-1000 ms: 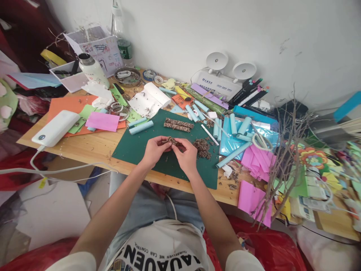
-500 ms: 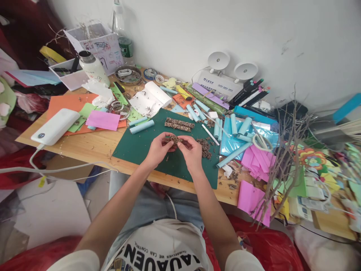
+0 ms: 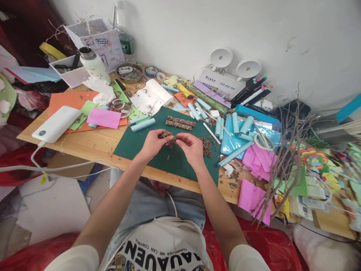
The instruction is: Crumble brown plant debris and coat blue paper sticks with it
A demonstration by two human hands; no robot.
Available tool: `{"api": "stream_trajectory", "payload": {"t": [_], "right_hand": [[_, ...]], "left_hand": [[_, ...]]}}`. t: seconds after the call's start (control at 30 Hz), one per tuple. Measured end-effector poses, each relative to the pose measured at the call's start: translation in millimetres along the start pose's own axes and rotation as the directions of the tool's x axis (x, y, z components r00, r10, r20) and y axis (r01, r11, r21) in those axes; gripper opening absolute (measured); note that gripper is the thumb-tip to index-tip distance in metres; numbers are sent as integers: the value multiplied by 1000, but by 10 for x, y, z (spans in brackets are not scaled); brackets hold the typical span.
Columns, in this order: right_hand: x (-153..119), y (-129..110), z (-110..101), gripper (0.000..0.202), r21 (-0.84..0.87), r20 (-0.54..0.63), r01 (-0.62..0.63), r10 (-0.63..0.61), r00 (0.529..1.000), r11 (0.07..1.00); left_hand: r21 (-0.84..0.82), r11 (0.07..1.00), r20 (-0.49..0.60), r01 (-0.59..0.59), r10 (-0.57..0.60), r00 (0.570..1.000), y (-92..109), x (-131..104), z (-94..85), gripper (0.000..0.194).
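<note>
Wooden table [image 3: 93, 145]: cluttered left, right and far. Green mat [image 3: 175, 165] at the near edge, presumably protecting the wood. Left hand [image 3: 153, 145], over the mat: thumb and fingers closed round the brown piece, apparently to steady it. Right hand [image 3: 193, 148]: fingertips drawn narrow at that piece's right end; whether they grip it, cannot tell. Two brown rolls [image 3: 180, 125], side by side beyond the hands, likely parked clear of the work. Crumbled pile [image 3: 207, 146], right, probably for easy reach. Brown piece [image 3: 166, 134]: between both hands, partly hidden.
</note>
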State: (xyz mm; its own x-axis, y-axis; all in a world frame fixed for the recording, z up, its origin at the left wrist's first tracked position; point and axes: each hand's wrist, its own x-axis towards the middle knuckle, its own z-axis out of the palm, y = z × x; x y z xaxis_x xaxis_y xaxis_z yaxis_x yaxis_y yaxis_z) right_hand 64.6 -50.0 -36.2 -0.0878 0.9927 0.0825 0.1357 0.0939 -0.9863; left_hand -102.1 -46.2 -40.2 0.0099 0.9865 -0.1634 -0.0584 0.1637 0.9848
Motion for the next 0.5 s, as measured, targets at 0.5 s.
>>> {"api": "stream_trajectory", "payload": {"t": [0.5], "right_hand": [[0, -84, 27, 18, -411, 9, 321, -349, 937, 853]], "left_hand": [[15, 998, 162, 53, -54, 985, 145, 27, -35, 42]]}}
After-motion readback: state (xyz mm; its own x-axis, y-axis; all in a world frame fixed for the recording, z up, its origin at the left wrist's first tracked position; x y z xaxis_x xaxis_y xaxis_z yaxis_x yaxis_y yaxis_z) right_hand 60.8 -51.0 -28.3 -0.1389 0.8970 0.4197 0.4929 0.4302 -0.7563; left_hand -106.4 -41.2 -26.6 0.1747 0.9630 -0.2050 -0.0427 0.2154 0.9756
